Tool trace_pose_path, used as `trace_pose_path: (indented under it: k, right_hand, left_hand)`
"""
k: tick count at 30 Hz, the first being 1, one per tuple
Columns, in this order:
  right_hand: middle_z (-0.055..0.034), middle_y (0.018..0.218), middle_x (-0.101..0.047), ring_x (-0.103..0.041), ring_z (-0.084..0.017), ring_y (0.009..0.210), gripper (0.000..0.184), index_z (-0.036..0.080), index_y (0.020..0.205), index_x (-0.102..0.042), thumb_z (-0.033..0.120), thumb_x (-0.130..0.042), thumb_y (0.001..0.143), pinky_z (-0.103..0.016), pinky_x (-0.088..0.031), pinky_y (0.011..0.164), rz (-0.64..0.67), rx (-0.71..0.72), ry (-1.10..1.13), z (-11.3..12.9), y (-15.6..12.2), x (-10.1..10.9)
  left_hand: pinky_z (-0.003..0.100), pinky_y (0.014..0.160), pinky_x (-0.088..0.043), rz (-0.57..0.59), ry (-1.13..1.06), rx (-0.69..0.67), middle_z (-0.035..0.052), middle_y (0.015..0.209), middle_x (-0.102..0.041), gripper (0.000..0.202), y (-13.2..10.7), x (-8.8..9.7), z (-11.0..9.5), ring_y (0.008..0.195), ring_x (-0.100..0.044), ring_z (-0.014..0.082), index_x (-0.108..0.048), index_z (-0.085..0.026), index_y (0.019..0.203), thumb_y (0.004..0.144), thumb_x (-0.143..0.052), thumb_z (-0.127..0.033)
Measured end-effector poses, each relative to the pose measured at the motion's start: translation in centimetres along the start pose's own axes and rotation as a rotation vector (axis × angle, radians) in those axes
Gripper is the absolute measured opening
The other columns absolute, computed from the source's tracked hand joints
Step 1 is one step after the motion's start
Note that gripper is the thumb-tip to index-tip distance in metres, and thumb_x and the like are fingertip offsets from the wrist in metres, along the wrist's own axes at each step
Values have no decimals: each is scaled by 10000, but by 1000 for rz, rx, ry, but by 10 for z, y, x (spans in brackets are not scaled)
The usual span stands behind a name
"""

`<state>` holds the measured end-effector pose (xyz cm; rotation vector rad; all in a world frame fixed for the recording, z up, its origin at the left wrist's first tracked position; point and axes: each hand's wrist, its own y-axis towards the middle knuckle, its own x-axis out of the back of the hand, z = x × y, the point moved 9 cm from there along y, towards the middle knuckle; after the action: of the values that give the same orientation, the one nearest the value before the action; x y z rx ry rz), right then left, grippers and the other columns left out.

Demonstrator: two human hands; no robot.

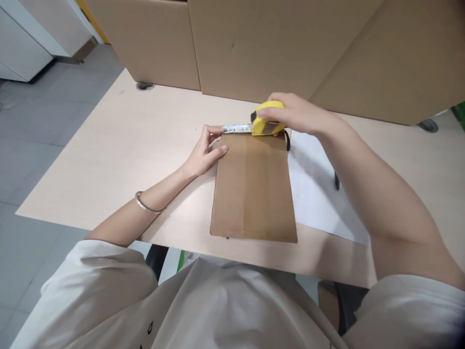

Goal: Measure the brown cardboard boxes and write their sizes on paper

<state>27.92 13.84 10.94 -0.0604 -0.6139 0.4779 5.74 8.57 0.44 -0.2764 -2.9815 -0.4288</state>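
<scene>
- A cardboard piece (253, 189) is laid flat on the worktop (109, 160).
- The tape blade (236, 128) end is apparently pinned at its far left corner by the left hand (205, 150), so it is kept taut.
- The yellow tape measure (267, 121) is gripped by the right hand (294, 114).

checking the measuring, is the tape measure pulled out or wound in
Pulled out: a short stretch of blade runs from the yellow case in the right hand to the left hand.

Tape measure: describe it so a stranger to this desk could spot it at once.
On the pale table lies a flat brown cardboard sheet. At its far edge the right hand grips the tape measure, blade drawn out to the left hand. It is the only bright yellow thing on the table.
</scene>
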Motion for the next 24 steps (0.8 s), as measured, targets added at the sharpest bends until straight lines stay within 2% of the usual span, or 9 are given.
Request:
trace_pose_path:
  k: [3, 6, 8, 10, 15, 20, 24]
  right_hand:
    - [-66, 922, -688, -651, -204, 840, 264, 239, 926, -645, 406, -840, 988, -302, -524, 751, -81, -19, -38, -23, -17, 31]
    - [-68, 885, -705, -637, -193, 765, 164, 237, 924, -682, 351, -692, 1041, -320, -471, 694, -63, -52, 7, -50, -35, 46]
    - [-76, 900, -721, -621, -187, 731, 179, 229, 892, -700, 291, -615, 1036, -330, -438, 665, -88, -93, 11, -66, -45, 55]
    - [-92, 932, -743, -622, -194, 754, 218, 224, 841, -710, 253, -592, 1021, -334, -464, 682, -126, -130, 7, -76, -53, 61]
    - [-110, 953, -774, -654, -221, 812, 212, 209, 846, -742, 285, -649, 1021, -347, -579, 798, -125, -110, 40, -66, -54, 55]
    - [-101, 916, -778, -676, -233, 781, 242, 211, 841, -757, 361, -692, 1019, -374, -596, 818, -106, -95, 30, -59, -45, 47]
    - [-92, 868, -769, -676, -223, 751, 297, 207, 823, -745, 403, -672, 1034, -376, -581, 835, -76, -88, -8, -59, -42, 49]
  left_hand:
    - [607, 1374, -443, 11, 8, -29, 97, 1477, -595, 737, 1, 1, 0, 1541, -600, 366, -592, -351, 1241, 779, -876, -849]
    - [597, 1372, -450, 17, -18, -35, 98, 1489, -582, 725, 2, 2, 2, 1543, -587, 367, -593, -349, 1253, 781, -890, -812]
    - [589, 1381, -439, 18, -28, -30, 95, 1496, -579, 720, 2, 2, 5, 1541, -574, 367, -591, -346, 1253, 776, -900, -789]
    - [588, 1380, -437, 20, -33, -26, 89, 1501, -574, 717, 3, 3, 9, 1542, -561, 369, -587, -346, 1250, 767, -914, -764]
    - [592, 1412, -393, 12, -31, -32, 73, 1493, -561, 721, 4, 6, 13, 1559, -532, 367, -588, -353, 1244, 762, -925, -771]
    - [595, 1452, -347, 20, -19, -57, 75, 1468, -560, 757, 6, 7, 11, 1584, -522, 369, -593, -351, 1251, 752, -915, -820]
    - [615, 1445, -364, 8, 15, -63, 78, 1470, -576, 766, 6, 7, 10, 1585, -526, 374, -592, -357, 1249, 747, -897, -848]
